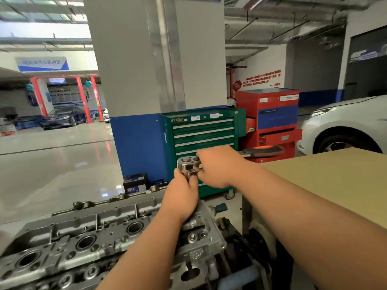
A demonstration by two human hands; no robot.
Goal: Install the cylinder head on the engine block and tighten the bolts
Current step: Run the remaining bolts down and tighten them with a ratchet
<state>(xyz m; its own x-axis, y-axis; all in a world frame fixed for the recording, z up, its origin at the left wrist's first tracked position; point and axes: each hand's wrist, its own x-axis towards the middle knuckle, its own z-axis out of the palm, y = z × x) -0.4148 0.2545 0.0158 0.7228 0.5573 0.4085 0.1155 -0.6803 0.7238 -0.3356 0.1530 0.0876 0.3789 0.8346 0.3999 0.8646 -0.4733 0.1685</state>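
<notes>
Head-camera view of a car workshop; a person's two bare forearms reach forward over an engine. The long grey cast-aluminium cylinder head (83, 237), with round dark wells along its top, lies low in the view; it appears seated on the dark engine block (232, 241), of which only a little shows at the right end. A small round steel bolt head (192, 237) sits in a recess near that end.

Above that end both hands hold a chrome-headed ratchet wrench (187, 164) clear of the metal; its orange and black handle (263, 151) points off to the right. The left hand (182, 193) is curled up under the wrench's head, thumb against the chrome; any socket or extension beneath is hidden. The right hand (217, 166) grasps the neck just beside the head, fingers bent.

The cylinder head looks heavy, rigid and hard-edged; it would likely need both hands under its ends. The ratchet wrench is stiff steel; its polished head is probably slippery, so the far, rubbery part of the handle looks like the best hold for pulling force. The bolts sit deep, so the tool probably has to drop straight down.

Behind stand a green steel drawer cabinet (203, 132), a red tool cabinet (272, 114) and a white car (345, 126); a tan flat board (335, 181) lies at right.
</notes>
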